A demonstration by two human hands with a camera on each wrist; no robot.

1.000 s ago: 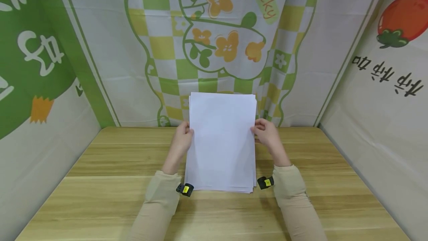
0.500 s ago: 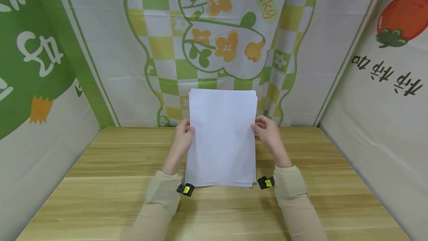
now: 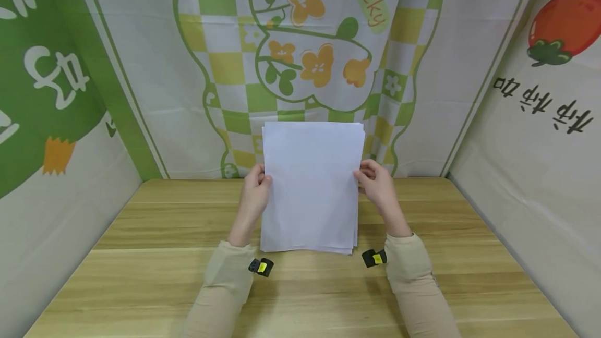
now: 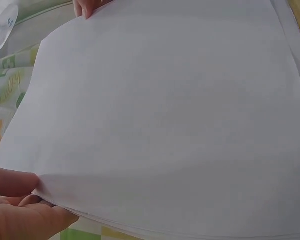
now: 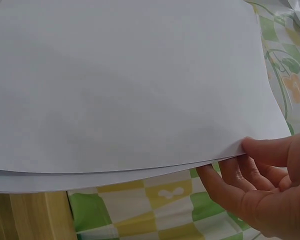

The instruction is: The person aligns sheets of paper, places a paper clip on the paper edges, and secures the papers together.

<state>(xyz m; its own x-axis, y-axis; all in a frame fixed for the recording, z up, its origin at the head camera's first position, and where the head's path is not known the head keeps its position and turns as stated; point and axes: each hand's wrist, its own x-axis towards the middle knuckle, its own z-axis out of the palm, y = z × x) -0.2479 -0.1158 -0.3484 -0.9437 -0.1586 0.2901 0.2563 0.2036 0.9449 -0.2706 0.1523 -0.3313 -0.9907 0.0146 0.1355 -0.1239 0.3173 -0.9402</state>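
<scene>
A small stack of blank white paper (image 3: 310, 186) stands tilted up between my two hands, its sheets slightly out of line at the bottom and right edges. My left hand (image 3: 255, 192) pinches the stack's left edge, thumb in front and fingers behind. On the opposite edge, my right hand (image 3: 377, 185) holds it the same way. The left wrist view shows the left thumb (image 4: 15, 182) on the face of the top sheet (image 4: 165, 115). Layered sheet edges show beside the right thumb (image 5: 265, 150) in the right wrist view.
Below lies a wood-grain table (image 3: 155, 265). A green and yellow checked curtain (image 3: 225, 67) hangs behind it, with printed fabric walls on the left (image 3: 136, 150) and right (image 3: 516, 160). Black wrist straps with yellow tags sit by both sleeves.
The paper stack has risen and tilted further toward upright; its lower edge has moved up and away from me. Both hands keep their grip and have shifted up slightly.
</scene>
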